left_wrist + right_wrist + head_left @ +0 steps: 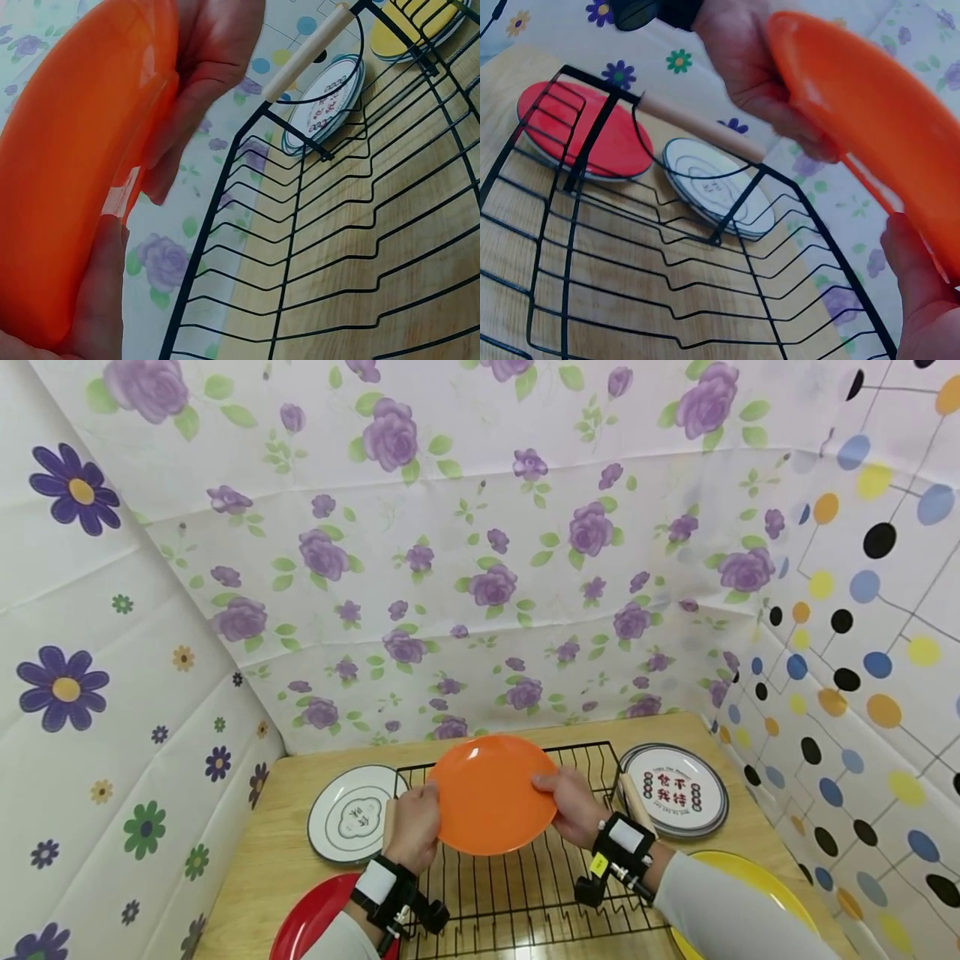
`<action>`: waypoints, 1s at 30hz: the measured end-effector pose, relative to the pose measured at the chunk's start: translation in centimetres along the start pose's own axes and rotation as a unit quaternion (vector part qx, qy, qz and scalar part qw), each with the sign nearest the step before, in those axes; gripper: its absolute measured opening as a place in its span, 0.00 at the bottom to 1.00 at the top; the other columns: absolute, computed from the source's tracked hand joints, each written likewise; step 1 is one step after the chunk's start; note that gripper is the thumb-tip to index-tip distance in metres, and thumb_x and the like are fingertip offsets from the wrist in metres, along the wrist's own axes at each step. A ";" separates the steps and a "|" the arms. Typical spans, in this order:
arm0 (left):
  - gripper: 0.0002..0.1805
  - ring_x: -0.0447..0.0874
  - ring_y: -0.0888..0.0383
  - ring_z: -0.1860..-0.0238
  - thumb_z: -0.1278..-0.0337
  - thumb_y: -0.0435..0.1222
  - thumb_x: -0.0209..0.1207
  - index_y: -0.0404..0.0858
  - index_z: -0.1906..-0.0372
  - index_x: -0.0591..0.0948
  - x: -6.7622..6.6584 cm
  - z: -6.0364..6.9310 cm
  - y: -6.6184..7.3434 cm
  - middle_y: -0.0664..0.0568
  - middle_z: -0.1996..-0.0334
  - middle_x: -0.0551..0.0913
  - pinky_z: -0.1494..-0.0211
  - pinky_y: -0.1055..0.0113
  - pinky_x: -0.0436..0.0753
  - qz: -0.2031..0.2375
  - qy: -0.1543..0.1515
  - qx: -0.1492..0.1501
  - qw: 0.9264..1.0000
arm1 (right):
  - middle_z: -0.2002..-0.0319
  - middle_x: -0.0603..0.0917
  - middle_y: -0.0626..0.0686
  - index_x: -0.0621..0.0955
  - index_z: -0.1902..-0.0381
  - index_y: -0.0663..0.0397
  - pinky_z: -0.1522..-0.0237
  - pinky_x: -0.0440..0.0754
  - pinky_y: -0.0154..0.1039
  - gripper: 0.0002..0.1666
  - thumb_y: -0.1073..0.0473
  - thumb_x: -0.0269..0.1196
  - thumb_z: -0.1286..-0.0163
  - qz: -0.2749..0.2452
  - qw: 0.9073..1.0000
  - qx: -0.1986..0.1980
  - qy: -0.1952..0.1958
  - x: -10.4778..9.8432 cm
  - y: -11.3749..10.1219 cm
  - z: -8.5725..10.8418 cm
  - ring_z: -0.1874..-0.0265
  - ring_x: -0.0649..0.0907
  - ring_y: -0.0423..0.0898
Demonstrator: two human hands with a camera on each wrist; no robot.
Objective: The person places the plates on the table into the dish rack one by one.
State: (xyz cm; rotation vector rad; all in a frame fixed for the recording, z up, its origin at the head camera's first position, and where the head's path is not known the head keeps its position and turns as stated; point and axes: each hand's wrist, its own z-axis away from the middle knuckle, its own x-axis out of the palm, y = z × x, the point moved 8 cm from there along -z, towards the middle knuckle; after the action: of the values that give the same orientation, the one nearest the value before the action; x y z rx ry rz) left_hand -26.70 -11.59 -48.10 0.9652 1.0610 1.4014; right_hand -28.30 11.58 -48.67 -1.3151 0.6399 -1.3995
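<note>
Glossy round orange plate (491, 795) is held at lower centre, above black metal-wire rack (290, 232) | opposite edges are gripped by left hand (415, 827) and right hand (576, 808), neither nearer

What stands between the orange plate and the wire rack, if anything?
Nothing visible. The left hand and right hand hold the orange plate above the wire rack, with no other object showing between.
</note>
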 end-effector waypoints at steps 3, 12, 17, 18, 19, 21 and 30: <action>0.28 0.82 0.61 0.75 0.13 0.47 0.37 0.26 0.45 0.78 0.1 0.1 -0.3 0.53 0.73 0.80 0.73 0.68 0.83 0.012 -0.008 -0.006 1.000 | 0.50 0.87 0.57 0.63 0.25 0.73 0.52 0.90 0.43 0.29 0.67 0.50 0.19 0.017 1.000 -0.003 0.022 -0.2 -0.2 0.0 0.55 0.92 0.47; 0.23 0.83 0.63 0.74 0.16 0.48 0.45 0.32 0.52 0.81 -0.8 0.1 0.0 0.54 0.73 0.83 0.68 0.68 0.85 -0.002 -0.036 -0.014 0.999 | 0.50 0.87 0.62 0.66 0.28 0.75 0.56 0.91 0.45 0.27 0.68 0.51 0.20 0.059 0.995 -0.010 0.085 -1.1 -1.6 -0.1 0.58 0.92 0.49; 0.28 0.91 0.57 0.60 0.16 0.46 0.45 0.27 0.29 0.71 -3.2 1.0 1.3 0.34 0.50 0.88 0.53 0.61 0.91 -0.046 -0.006 0.029 0.999 | 0.47 0.86 0.67 0.67 0.28 0.76 0.58 0.92 0.44 0.28 0.71 0.51 0.22 0.082 0.989 -0.022 0.121 -3.1 -3.2 -0.2 0.61 0.92 0.47; 0.29 0.91 0.55 0.57 0.16 0.45 0.45 0.27 0.28 0.69 -3.8 1.1 1.5 0.33 0.46 0.86 0.52 0.61 0.91 -0.069 0.006 0.038 0.997 | 0.46 0.85 0.68 0.67 0.28 0.77 0.58 0.92 0.44 0.28 0.71 0.51 0.23 0.091 0.987 -0.025 0.127 -3.6 -3.6 -0.1 0.61 0.92 0.47; 0.29 0.90 0.52 0.53 0.17 0.46 0.45 0.28 0.27 0.69 -4.5 1.2 1.7 0.32 0.43 0.85 0.52 0.61 0.90 -0.105 0.019 0.047 0.993 | 0.45 0.85 0.69 0.68 0.28 0.76 0.59 0.92 0.44 0.29 0.72 0.51 0.24 0.101 0.985 -0.028 0.134 -4.1 -4.0 -0.1 0.62 0.92 0.46; 0.30 0.88 0.46 0.48 0.19 0.47 0.48 0.30 0.26 0.70 -5.7 1.2 1.9 0.31 0.40 0.83 0.49 0.56 0.88 -0.185 0.036 0.056 0.980 | 0.44 0.84 0.70 0.69 0.28 0.75 0.60 0.92 0.44 0.29 0.74 0.50 0.25 0.127 0.981 -0.034 0.144 -5.1 -4.9 0.1 0.63 0.91 0.45; 0.35 0.85 0.36 0.48 0.22 0.44 0.53 0.23 0.24 0.63 -7.6 0.2 -0.6 0.25 0.37 0.78 0.49 0.46 0.85 -0.406 0.019 0.108 0.907 | 0.46 0.82 0.74 0.72 0.29 0.72 0.69 0.83 0.42 0.32 0.76 0.45 0.30 0.278 0.944 -0.086 0.156 -6.9 -9.2 1.5 0.66 0.86 0.50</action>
State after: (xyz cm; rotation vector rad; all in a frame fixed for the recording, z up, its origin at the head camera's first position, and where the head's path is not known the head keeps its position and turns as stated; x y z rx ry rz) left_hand -25.60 -19.15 -48.64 0.5258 1.4461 0.6206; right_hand -31.04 21.06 -42.50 -0.9369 1.2625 -1.0990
